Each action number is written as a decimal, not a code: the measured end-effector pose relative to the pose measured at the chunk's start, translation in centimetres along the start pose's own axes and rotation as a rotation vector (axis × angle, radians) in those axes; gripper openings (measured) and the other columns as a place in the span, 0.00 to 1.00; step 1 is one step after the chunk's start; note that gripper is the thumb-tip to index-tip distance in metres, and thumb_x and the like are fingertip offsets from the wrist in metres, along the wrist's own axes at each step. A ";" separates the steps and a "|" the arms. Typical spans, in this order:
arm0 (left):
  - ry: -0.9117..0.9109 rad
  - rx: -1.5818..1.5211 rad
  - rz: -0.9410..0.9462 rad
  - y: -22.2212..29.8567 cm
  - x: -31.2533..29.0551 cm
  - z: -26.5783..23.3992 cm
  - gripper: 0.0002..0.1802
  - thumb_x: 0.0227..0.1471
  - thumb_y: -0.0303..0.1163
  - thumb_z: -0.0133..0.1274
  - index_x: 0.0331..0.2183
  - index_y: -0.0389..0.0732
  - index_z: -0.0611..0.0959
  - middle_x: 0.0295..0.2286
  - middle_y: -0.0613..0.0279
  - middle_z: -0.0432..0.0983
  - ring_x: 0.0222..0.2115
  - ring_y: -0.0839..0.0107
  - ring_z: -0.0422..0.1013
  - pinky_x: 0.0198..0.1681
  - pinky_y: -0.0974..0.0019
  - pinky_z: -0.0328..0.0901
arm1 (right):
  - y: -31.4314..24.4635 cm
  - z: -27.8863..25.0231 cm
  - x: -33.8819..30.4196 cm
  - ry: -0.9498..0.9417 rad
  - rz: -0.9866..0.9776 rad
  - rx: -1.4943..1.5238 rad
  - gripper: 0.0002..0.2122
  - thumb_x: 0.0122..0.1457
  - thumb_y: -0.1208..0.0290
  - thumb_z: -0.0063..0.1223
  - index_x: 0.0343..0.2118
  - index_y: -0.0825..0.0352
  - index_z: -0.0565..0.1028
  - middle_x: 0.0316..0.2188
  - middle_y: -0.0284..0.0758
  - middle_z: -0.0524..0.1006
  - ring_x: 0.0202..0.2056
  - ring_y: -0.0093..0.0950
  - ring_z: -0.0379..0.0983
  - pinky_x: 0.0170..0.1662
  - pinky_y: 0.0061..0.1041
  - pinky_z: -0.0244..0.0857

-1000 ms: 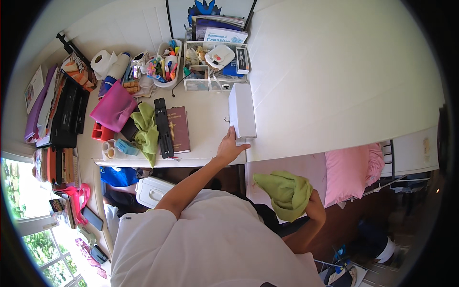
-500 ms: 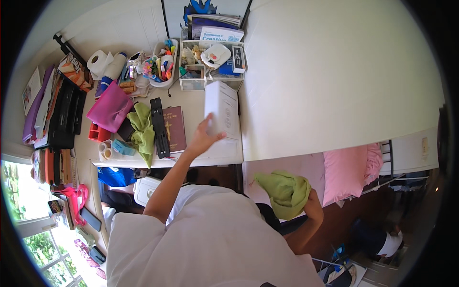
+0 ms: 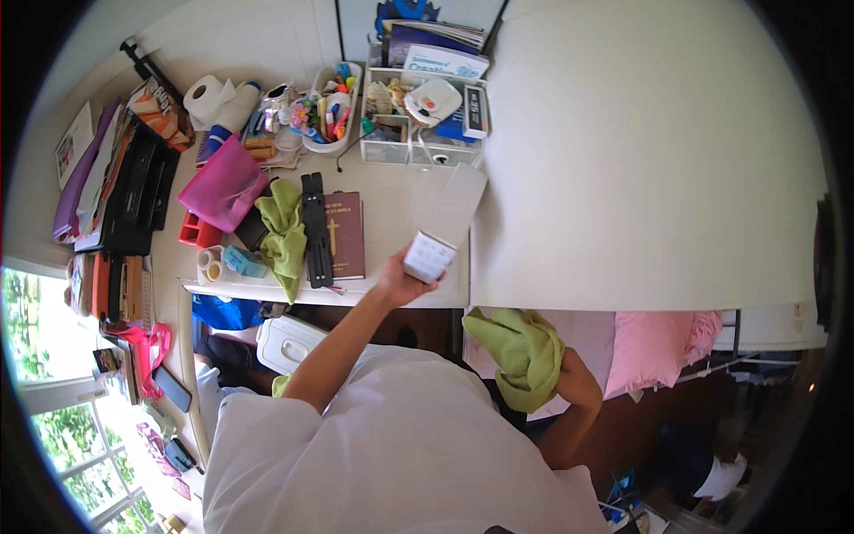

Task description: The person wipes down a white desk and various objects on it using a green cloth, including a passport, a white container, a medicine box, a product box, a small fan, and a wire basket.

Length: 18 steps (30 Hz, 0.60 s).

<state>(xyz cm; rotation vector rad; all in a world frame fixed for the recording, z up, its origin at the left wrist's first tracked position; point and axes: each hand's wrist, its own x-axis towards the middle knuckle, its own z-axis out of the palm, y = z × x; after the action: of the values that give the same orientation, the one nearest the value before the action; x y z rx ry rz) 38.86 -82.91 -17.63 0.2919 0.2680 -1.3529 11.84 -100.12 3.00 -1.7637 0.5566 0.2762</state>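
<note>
My left hand (image 3: 406, 282) is closed round the near end of a long white box (image 3: 452, 209), tilted above the right part of the desk. The box's printed end faces me. On my right, below the desk's front edge, my right hand (image 3: 578, 381) grips a green cloth (image 3: 519, 354) that hangs in loose folds. Another green cloth (image 3: 283, 233) lies crumpled on the desk beside a black folding stand (image 3: 315, 230). Next to the stand is a dark red book (image 3: 348, 233) with a gold cross.
Organizer trays (image 3: 385, 153) and a white basket of pens (image 3: 331, 142) line the back. A pink pouch (image 3: 222, 187) and a black printer (image 3: 133, 191) stand left. A tall white panel (image 3: 640, 178) borders the desk's right side. A pink pillow (image 3: 649, 347) lies beyond; another person (image 3: 719, 476) is at lower right.
My left hand has gone from touching the upright box to holding it, now tilted and closer to me. The green cloth stays in my right hand. The whole view has shifted slightly.
</note>
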 end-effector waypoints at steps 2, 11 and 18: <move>0.052 0.147 -0.028 -1.3 1.0 0.7 0.30 0.57 0.52 0.28 0.51 0.41 0.67 0.45 0.51 0.69 0.41 0.53 0.69 0.36 0.57 0.68 | -1.7 0.8 0.4 -0.061 -0.041 0.035 0.13 0.51 0.76 0.50 0.40 0.72 0.72 0.34 0.32 0.75 0.35 0.21 0.69 0.39 0.21 0.64; 0.618 1.819 0.015 -1.6 2.3 5.9 0.40 0.48 0.43 0.48 0.56 0.33 0.53 0.48 0.32 0.61 0.45 0.44 0.66 0.50 0.50 0.59 | -6.1 4.0 3.8 -0.393 -0.079 -0.012 0.14 0.51 0.74 0.49 0.40 0.73 0.71 0.33 0.38 0.76 0.32 0.24 0.69 0.38 0.23 0.63; 0.205 1.961 0.421 -3.4 1.5 6.5 0.59 0.39 0.37 0.59 0.57 0.31 0.34 0.55 0.30 0.44 0.50 0.40 0.59 0.51 0.52 0.59 | -5.7 4.0 4.8 -0.365 -0.261 0.019 0.13 0.51 0.75 0.48 0.41 0.72 0.71 0.32 0.38 0.76 0.33 0.25 0.69 0.39 0.23 0.64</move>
<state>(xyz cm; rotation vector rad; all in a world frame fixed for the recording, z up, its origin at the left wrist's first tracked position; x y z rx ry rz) 35.95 -87.26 -12.26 1.9605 -1.0244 -0.7276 19.26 -96.33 4.55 -1.6929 0.0661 0.3959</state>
